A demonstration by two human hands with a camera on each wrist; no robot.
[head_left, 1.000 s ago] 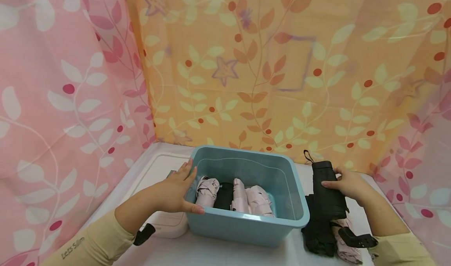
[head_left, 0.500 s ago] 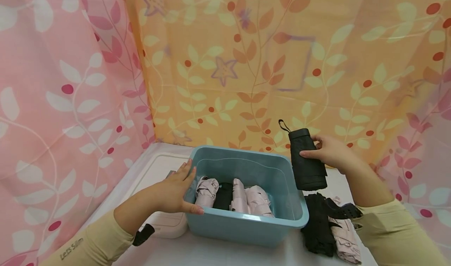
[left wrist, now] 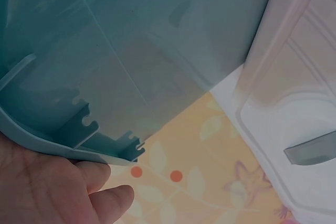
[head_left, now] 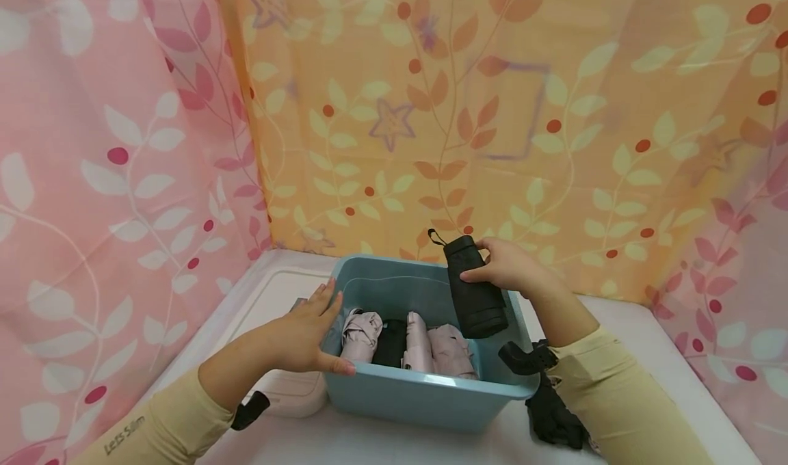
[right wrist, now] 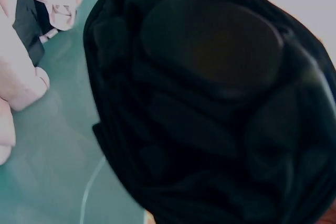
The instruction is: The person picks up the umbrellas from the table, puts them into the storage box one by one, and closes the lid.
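Observation:
My right hand (head_left: 507, 267) grips a black folded umbrella (head_left: 474, 301) by its upper part, with the wrist loop at the top. It hangs tilted over the right side of a blue plastic bin (head_left: 431, 378). The umbrella's round end (right wrist: 210, 45) fills most of the right wrist view. My left hand (head_left: 295, 335) rests on the bin's left rim, fingers spread; in the left wrist view its fingers (left wrist: 113, 203) lie outside the rim. Inside the bin stand pale pink folded umbrellas (head_left: 417, 345) and a black one (head_left: 389, 345) in a row.
A white lid (head_left: 295, 393) lies under and left of the bin, with a grey clip (left wrist: 312, 149). Another black folded umbrella (head_left: 554, 414) lies on the white table right of the bin, partly behind my sleeve. Floral curtains (head_left: 394, 198) stand behind and at both sides.
My right hand has lifted the black umbrella from the pile at the right and carried it left over the bin. My left hand has stayed at the rim.

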